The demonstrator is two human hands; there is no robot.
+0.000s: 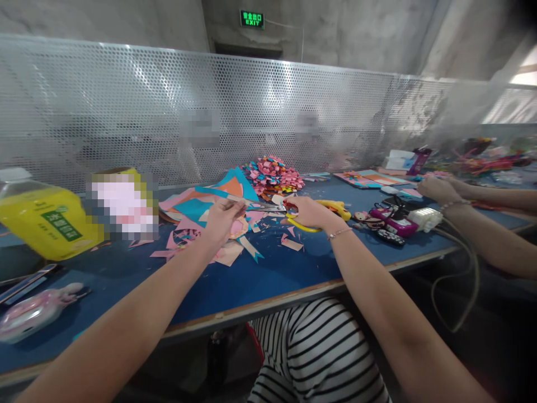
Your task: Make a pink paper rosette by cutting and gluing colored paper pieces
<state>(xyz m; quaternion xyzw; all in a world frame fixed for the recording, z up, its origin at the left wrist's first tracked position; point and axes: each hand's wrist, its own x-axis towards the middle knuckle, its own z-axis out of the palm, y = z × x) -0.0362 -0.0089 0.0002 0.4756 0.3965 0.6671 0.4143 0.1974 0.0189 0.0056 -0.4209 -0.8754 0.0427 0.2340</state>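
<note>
My right hand [309,211] is closed around the yellow-handled scissors [268,207], whose metal blades point left toward my other hand. Fingers pinched, my left hand [225,217] grips a thin blue-and-beige paper strip [213,193] just off the blade tips. Whether the blades touch the strip is too small to tell. Below and around both hands lie paper scraps [292,242] in pink, beige and blue. Behind my left hand spreads a stack of coloured paper sheets [235,182]. A heap of small pink, blue and orange paper pieces [274,174] rises beyond the scissors.
A large yellow-labelled bottle [50,215] and a pink-white clear object [36,313] stand at left. Right of my hands are a purple device [394,221] and a cable [476,274]. Another person's hand [440,190] reaches in there. A perforated metal screen [251,101] borders the table's back.
</note>
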